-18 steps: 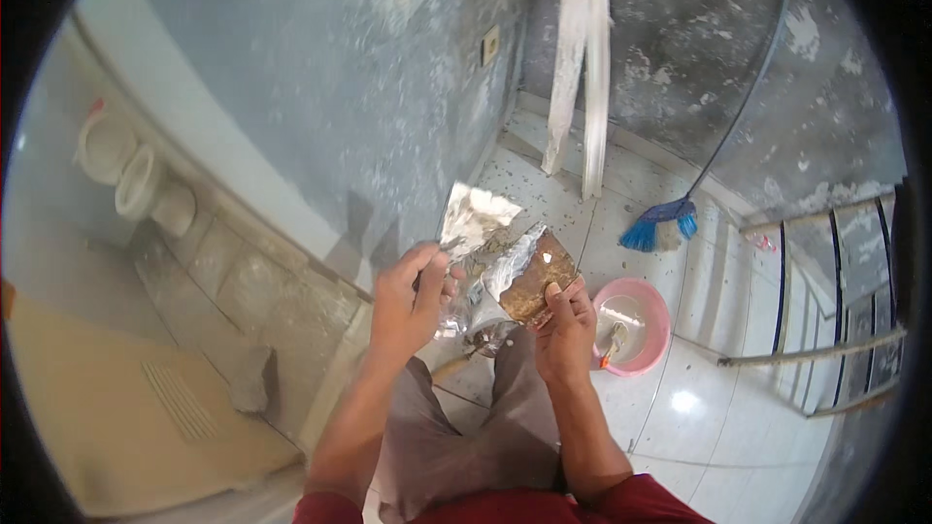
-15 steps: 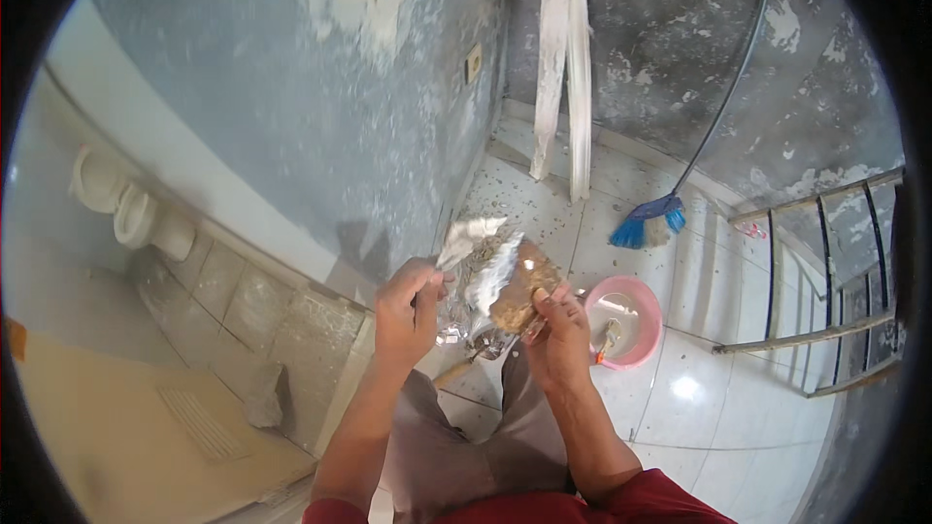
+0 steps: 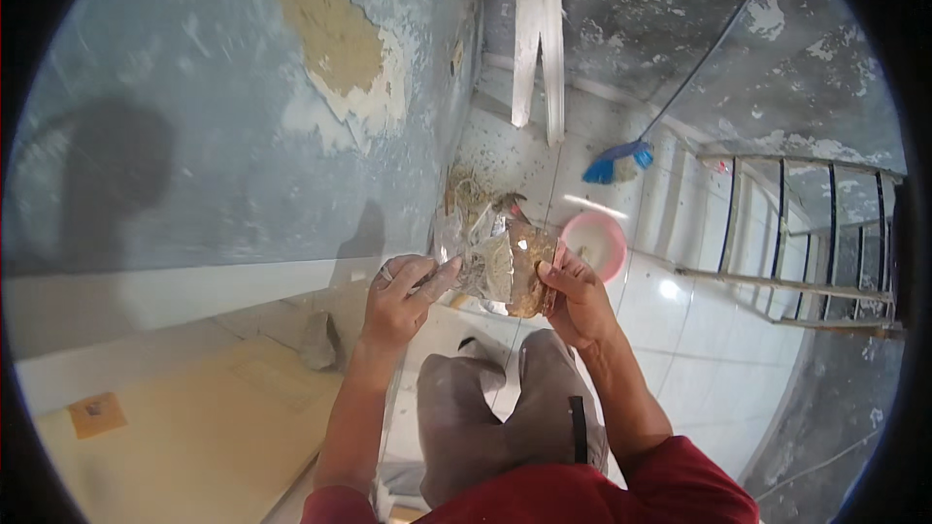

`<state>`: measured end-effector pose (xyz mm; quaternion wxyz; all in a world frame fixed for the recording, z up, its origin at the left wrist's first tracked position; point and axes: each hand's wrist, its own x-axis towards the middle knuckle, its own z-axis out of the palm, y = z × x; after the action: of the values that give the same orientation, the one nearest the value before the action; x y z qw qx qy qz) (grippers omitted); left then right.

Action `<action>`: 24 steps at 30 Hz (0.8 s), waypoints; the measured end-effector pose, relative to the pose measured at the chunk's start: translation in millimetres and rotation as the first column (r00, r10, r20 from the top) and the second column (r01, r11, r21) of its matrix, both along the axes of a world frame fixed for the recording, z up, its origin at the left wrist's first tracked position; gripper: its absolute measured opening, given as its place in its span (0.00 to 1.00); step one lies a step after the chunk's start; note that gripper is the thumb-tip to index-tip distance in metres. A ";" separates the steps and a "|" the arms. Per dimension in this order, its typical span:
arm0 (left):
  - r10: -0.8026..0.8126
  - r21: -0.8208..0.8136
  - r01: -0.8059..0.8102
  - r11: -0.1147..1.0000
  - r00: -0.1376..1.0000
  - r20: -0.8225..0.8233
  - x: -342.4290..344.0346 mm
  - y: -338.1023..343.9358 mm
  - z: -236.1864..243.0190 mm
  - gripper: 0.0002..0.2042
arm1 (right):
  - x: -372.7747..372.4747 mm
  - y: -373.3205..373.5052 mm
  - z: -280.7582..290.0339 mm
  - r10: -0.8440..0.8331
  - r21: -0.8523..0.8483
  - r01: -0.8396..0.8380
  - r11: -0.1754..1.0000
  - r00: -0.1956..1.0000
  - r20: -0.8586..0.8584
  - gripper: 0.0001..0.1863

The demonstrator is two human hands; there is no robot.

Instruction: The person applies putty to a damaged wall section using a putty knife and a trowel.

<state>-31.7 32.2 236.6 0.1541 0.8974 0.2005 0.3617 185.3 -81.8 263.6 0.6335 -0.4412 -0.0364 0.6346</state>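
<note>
A clear, shiny plastic pouch (image 3: 532, 270) with brown, crumbly-looking contents is stretched between my two hands in front of my knees. My right hand (image 3: 582, 301) grips its brown end, with the thumb laid across the front. At the other side, the fingers of my left hand (image 3: 400, 296) pinch the thin transparent plastic, and a ring shows on one finger. The pouch's middle is see-through and creased, with pale strands visible in or behind it. What exactly the contents are, I cannot tell.
Beyond my right hand stands a pink basin (image 3: 619, 245). A blue broom (image 3: 621, 160) leans on the far wall, and a ladder (image 3: 767, 283) is at the right. Pale planks (image 3: 537, 39) stand in the corner. Left lie a beige board (image 3: 194, 427) and a grey stone (image 3: 317, 342).
My view has shifted, showing more of the peeling left wall. The plastic, raised as a loose flap before, now lies stretched between my hands, which both keep hold of the pouch.
</note>
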 end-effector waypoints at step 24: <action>0.955 -0.665 -0.692 0.280 0.129 0.268 -124.4 -75.4 252.4 0.18 | -9.8 183.2 3.3 -0.100 0.019 0.154 0.988 0.542 0.834 0.10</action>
<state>-156.1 -43.2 489.1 0.1487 0.3854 0.6732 0.6133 175.5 101.4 266.9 0.5723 -0.7078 -0.2817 0.3035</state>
